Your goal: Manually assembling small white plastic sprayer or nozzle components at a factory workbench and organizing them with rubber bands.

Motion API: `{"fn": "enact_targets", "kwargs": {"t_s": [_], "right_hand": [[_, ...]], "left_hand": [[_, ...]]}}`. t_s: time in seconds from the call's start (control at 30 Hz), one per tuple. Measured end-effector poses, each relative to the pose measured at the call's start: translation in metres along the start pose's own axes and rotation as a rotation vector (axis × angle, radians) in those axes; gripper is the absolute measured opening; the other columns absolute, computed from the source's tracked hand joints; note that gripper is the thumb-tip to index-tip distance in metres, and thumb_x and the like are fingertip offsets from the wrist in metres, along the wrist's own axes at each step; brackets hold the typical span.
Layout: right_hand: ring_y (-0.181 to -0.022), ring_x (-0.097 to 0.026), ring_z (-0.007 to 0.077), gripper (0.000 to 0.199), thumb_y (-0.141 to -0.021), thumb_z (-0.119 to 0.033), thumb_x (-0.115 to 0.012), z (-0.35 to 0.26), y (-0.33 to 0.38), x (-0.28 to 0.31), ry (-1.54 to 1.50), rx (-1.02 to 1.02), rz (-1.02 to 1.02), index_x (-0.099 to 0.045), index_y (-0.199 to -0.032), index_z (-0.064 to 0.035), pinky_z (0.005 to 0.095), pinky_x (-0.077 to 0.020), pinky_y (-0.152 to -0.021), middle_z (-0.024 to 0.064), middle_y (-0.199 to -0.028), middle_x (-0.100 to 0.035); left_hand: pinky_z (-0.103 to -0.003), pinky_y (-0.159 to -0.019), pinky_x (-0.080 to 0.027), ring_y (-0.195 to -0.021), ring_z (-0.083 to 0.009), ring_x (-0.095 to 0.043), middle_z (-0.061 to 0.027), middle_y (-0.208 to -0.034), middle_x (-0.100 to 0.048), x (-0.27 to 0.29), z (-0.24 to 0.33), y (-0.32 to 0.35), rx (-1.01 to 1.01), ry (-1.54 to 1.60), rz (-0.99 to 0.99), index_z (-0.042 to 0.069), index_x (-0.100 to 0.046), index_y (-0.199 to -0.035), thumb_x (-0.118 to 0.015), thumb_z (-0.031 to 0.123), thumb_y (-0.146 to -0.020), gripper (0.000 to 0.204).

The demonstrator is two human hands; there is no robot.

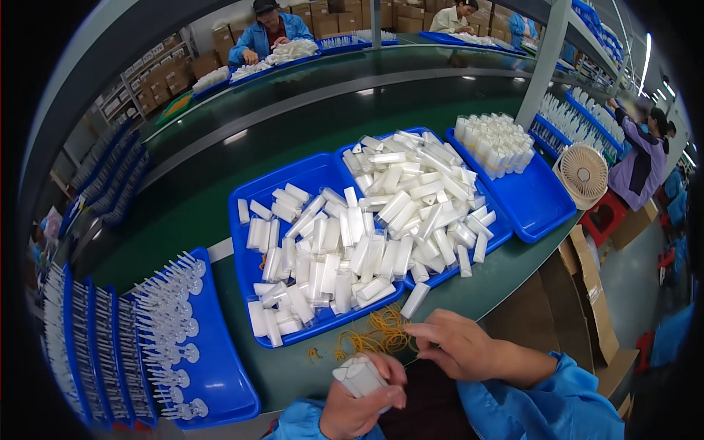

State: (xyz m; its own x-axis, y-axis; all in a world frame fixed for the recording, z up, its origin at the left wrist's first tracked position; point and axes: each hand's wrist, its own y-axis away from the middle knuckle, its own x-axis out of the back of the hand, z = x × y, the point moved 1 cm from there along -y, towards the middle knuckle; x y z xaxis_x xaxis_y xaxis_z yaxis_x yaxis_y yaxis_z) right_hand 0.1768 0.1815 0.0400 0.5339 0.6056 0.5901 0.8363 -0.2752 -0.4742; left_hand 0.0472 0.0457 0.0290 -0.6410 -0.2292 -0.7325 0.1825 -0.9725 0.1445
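Note:
My left hand (359, 400) is closed around a small bundle of white plastic pieces (359, 376), each with a clear end, held near the table's front edge. My right hand (458, 346) is beside it, fingers curled in a pinch at the right edge of a tangle of yellow rubber bands (378, 334). A yellow strand shows at its fingertips. One loose white piece (416, 301) lies just beyond these fingers. Past the bands, many similar white pieces are heaped in a blue tray (246, 293) and in a second blue tray (499, 233) to its right.
A third blue tray (539, 209) holds upright bundles at its far end, by a beige fan (583, 174). At left, a blue tray (227, 389) of clear stemmed parts stands beside stacked trays. Cardboard (587, 293) leans at the right. A co-worker (268, 37) sits across the belt.

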Motion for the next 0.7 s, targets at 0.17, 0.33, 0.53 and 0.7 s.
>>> {"fn": "enact_targets", "kwargs": {"t_s": [0.17, 0.33, 0.53, 0.7], "right_hand": [[-0.071, -0.052, 0.027, 0.057, -0.072, 0.001, -0.064, -0.005, -0.004, -0.001, -0.138, -0.019, -0.111, -0.044, -0.125, -0.0065, 0.0354, -0.043, -0.066, 0.0075, -0.077, -0.054], [-0.088, -0.054, 0.0316, 0.046, -0.078, -0.011, -0.06, -0.007, 0.001, -0.004, 0.061, -0.001, -0.127, -0.046, -0.122, -0.0106, 0.0361, -0.046, -0.069, 0.0108, -0.089, -0.055], [-0.061, -0.053, 0.0308, 0.022, -0.088, -0.022, -0.051, -0.007, -0.002, 0.013, -0.825, -0.118, -0.003, -0.053, -0.098, -0.0029, 0.0428, -0.0424, -0.067, 0.0144, -0.068, -0.053], [-0.057, -0.045, 0.0144, 0.019, -0.092, -0.022, -0.037, 0.001, 0.009, 0.038, -1.924, -0.302, -0.142, -0.05, -0.092, -0.0075, 0.047, -0.0403, -0.08, 0.0034, -0.06, -0.044]], "left_hand": [[-0.024, -0.061, -0.045, -0.067, -0.0111, -0.053, -0.0066, -0.084, -0.057, 0.0, -0.001, -0.009, -0.211, -0.608, 0.166, 0.003, -0.051, -0.088, -0.066, 0.0, -0.073, 0.021], [-0.023, -0.053, -0.043, -0.058, -0.0111, -0.052, -0.007, -0.073, -0.057, -0.005, 0.001, -0.008, -0.077, -0.405, 0.081, 0.004, -0.051, -0.083, -0.066, 0.005, -0.073, 0.018], [-0.026, -0.046, -0.043, -0.052, -0.0149, -0.049, -0.0103, -0.068, -0.049, -0.02, 0.034, 0.003, 0.202, 0.128, -0.686, 0.003, -0.048, -0.077, -0.069, 0.008, -0.074, 0.022], [-0.027, -0.059, -0.046, -0.064, -0.0169, -0.051, -0.0103, -0.079, -0.052, -0.02, 0.025, -0.004, -0.245, -0.443, -0.359, -0.002, -0.048, -0.105, -0.07, 0.002, -0.071, 0.041]]}}
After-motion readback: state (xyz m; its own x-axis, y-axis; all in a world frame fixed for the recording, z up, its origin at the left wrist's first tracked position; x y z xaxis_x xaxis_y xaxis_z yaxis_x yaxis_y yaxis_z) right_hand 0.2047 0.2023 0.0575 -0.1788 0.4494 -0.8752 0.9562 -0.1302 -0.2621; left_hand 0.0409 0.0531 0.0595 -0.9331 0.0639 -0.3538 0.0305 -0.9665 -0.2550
